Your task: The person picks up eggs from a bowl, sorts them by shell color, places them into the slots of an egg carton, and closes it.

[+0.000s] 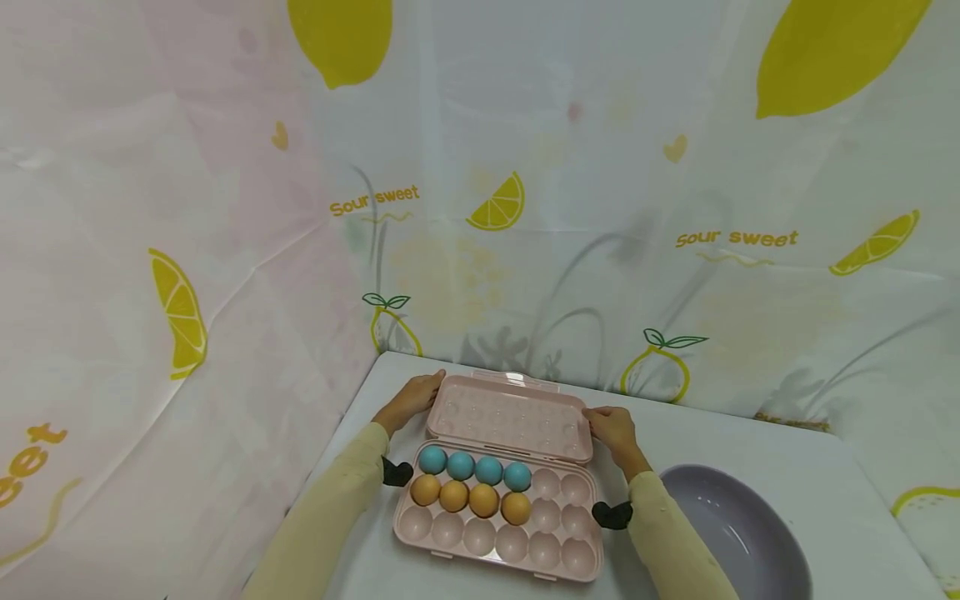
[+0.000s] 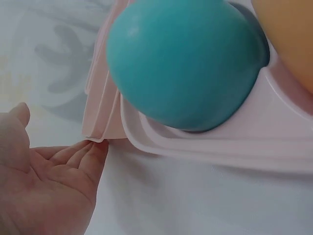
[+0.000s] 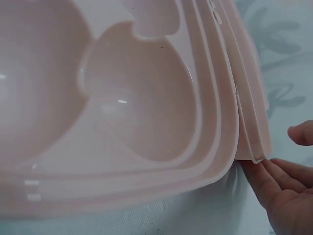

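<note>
From the head view, I am resting my left hand (image 1: 408,402) against the left end of the pink lid (image 1: 508,417) of an egg tray (image 1: 498,533), and my right hand (image 1: 613,431) is touching the lid's right end; the lid is lying open behind the tray, joined to it along the back edge, all of it sitting on the white counter (image 1: 810,483). Four blue eggs (image 1: 474,467) are filling the back row's left cups and four orange eggs (image 1: 470,498) are sitting just in front of them, while the other cups are showing bare. A grey bowl (image 1: 731,529) is standing to the right of the tray, near my right sleeve. In the left wrist view, my left hand (image 2: 44,191) is lying relaxed and flat, its fingertips (image 2: 95,149) touching the lower corner of the lid (image 2: 100,107), with a blue egg (image 2: 183,61) looming close in its cup. In the right wrist view, my right hand (image 3: 283,191) is likewise loose, straight fingers (image 3: 259,171) pressing up under the lid's edge (image 3: 249,112), beside the tray's bare cups (image 3: 142,98); neither hand is gripping anything.
</note>
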`<state>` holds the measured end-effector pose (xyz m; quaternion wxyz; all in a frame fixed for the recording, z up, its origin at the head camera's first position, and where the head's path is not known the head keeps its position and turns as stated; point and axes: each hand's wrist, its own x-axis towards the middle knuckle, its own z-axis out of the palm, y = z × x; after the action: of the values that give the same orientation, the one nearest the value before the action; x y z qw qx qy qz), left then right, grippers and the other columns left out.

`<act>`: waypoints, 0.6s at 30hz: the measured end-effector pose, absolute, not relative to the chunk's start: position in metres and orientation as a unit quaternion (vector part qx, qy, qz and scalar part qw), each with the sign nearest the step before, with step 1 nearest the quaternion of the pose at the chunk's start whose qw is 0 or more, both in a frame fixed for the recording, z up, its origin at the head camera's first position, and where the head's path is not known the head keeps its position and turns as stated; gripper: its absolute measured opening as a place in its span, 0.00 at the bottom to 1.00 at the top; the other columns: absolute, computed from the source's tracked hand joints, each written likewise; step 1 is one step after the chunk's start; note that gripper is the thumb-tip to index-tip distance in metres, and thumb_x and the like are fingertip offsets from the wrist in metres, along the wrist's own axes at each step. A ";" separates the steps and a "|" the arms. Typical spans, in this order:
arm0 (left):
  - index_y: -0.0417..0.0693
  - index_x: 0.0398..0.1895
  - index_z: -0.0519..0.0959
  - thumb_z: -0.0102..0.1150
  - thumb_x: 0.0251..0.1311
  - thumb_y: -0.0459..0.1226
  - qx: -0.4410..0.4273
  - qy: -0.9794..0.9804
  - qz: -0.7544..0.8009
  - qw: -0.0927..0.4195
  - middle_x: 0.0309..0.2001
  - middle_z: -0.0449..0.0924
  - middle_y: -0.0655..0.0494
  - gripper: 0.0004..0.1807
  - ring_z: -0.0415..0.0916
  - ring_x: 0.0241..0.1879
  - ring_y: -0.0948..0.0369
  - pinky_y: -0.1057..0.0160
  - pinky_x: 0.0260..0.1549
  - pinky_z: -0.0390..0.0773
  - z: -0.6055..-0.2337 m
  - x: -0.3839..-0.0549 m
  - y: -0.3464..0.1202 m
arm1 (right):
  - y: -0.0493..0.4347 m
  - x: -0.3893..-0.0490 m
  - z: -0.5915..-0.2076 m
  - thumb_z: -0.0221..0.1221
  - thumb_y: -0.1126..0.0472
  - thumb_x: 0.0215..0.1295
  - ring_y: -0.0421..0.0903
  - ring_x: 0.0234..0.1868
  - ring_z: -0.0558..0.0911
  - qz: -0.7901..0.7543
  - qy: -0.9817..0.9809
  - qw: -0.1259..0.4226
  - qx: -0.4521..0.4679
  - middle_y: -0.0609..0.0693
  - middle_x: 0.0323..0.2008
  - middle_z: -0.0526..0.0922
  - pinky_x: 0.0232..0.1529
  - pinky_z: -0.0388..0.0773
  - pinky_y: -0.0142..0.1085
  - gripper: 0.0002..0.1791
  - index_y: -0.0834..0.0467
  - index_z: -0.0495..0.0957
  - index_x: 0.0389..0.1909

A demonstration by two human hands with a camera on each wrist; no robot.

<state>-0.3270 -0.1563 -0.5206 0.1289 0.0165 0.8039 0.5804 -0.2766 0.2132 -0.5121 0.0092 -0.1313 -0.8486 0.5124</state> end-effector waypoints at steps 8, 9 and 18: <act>0.35 0.65 0.71 0.38 0.73 0.57 0.019 0.809 0.573 0.126 0.59 0.76 0.43 0.36 0.73 0.57 0.53 0.57 0.57 0.77 -0.521 -0.328 -0.157 | 0.212 -0.276 -0.508 0.58 0.57 0.66 0.55 0.43 0.84 0.514 -0.847 0.002 -0.136 0.66 0.42 0.83 0.43 0.85 0.42 0.22 0.74 0.79 0.49; 0.36 0.65 0.71 0.38 0.73 0.58 0.019 0.810 0.573 0.124 0.57 0.77 0.44 0.36 0.74 0.56 0.54 0.57 0.56 0.77 -0.520 -0.328 -0.157 | 0.213 -0.276 -0.507 0.58 0.57 0.66 0.55 0.43 0.84 0.516 -0.846 0.002 -0.136 0.66 0.43 0.83 0.44 0.85 0.42 0.22 0.74 0.79 0.49; 0.37 0.66 0.70 0.38 0.74 0.56 0.036 0.799 0.591 0.109 0.61 0.74 0.42 0.34 0.71 0.62 0.50 0.50 0.62 0.72 -0.514 -0.323 -0.157 | 0.213 -0.273 -0.501 0.59 0.57 0.67 0.53 0.43 0.83 0.518 -0.845 0.018 -0.127 0.64 0.43 0.84 0.44 0.85 0.39 0.21 0.72 0.80 0.49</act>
<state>-0.3231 -0.1569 -0.5142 0.1092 0.0364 0.7985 0.5909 -0.2732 0.2132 -0.5011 0.0179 -0.1271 -0.8455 0.5184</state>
